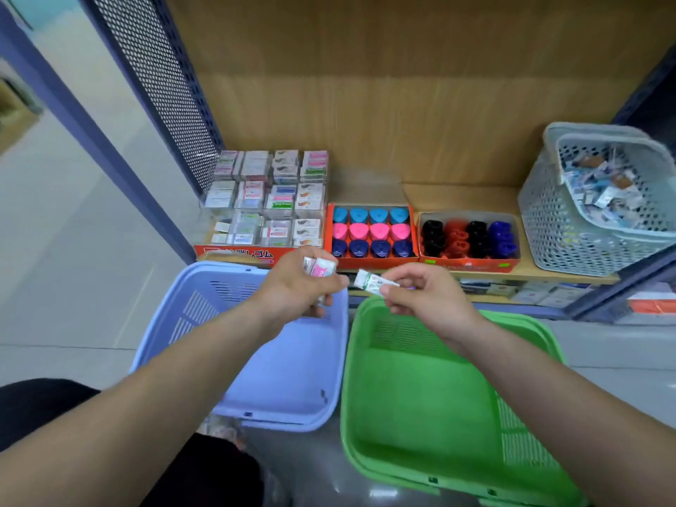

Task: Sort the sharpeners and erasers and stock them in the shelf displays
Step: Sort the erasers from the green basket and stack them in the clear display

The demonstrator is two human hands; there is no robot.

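Left hand [292,285], pink eraser [324,268] — right hand [424,298], green-printed eraser [370,282]

Both bare forearms reach forward and converge toward the middle, with the hands near each other but apart. The left hand [294,287] is held back up, its fingers curled round a pink eraser [323,268]. The right hand [424,300] has its fingers curled, thumb and forefinger pinching a white eraser [369,281] by one end. That eraser's free end points at the left hand.
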